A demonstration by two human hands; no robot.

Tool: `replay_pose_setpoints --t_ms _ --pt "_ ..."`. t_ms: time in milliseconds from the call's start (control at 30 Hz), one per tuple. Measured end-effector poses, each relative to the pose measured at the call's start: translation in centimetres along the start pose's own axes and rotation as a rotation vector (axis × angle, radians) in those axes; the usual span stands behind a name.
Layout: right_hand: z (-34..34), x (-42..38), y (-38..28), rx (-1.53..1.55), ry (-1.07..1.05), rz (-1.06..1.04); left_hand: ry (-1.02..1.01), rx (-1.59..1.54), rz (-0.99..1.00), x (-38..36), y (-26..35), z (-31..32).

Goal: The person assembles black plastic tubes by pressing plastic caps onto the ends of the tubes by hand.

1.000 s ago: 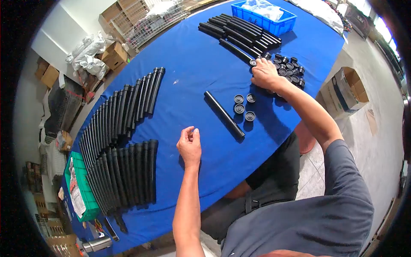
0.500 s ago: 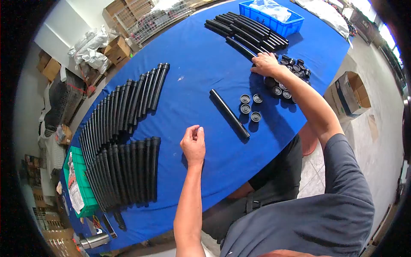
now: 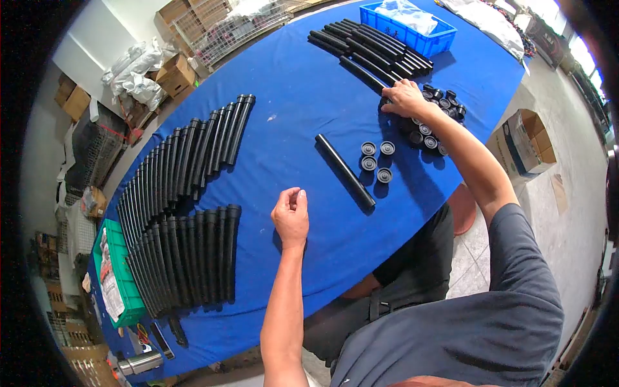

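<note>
My left hand point(image 3: 291, 216) hovers over or rests on the blue cloth, its fingers curled in and nothing visible in them. Right of it lies a single black tube point(image 3: 345, 173), set at a slant. Beyond that tube stand several round black caps point(image 3: 368, 148) in a small cluster. My right hand point(image 3: 405, 99) reaches to the edge of a pile of black caps point(image 3: 445, 102), fingers bent down around something dark that they mostly hide. Close to its fingertips is the end of a loose black tube point(image 3: 362, 71).
Two rows of black tubes with thicker ends point(image 3: 222, 138) fill the left side. More tubes point(image 3: 387, 48) lie by a blue crate point(image 3: 438, 40) at the back. A green crate point(image 3: 132, 293) sits at the left edge. An open carton point(image 3: 525, 145) stands on the floor, right.
My right hand has shifted slightly to the right, toward the cap pile, and its fingers have drawn in. My left hand has stayed almost still.
</note>
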State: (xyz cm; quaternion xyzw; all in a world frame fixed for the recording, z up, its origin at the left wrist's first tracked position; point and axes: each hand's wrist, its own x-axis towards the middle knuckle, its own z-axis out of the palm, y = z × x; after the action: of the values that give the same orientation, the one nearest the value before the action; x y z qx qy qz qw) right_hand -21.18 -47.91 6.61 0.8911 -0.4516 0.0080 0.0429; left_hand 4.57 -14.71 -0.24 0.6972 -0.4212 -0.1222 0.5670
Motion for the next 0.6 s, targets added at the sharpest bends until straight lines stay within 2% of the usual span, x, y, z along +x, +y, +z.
replay_pose_setpoints --t_ms 200,300,400,600 --pt "-0.2 -0.8 -0.7 0.055 0.074 -0.057 -0.017 0.019 -0.034 0.0 0.2 -0.1" --pt "-1.9 -2.1 -2.3 0.099 0.048 -0.215 -0.019 -0.018 -0.057 0.0 0.5 -0.2" --pt "-3.8 -4.5 -4.5 0.222 -0.18 -0.284 -0.025 -0.017 -0.024 0.1 -0.3 0.0" --pt "-2.6 -4.5 -5.7 0.217 -0.226 -0.287 -0.004 0.034 -0.002 0.0 0.2 -0.1"
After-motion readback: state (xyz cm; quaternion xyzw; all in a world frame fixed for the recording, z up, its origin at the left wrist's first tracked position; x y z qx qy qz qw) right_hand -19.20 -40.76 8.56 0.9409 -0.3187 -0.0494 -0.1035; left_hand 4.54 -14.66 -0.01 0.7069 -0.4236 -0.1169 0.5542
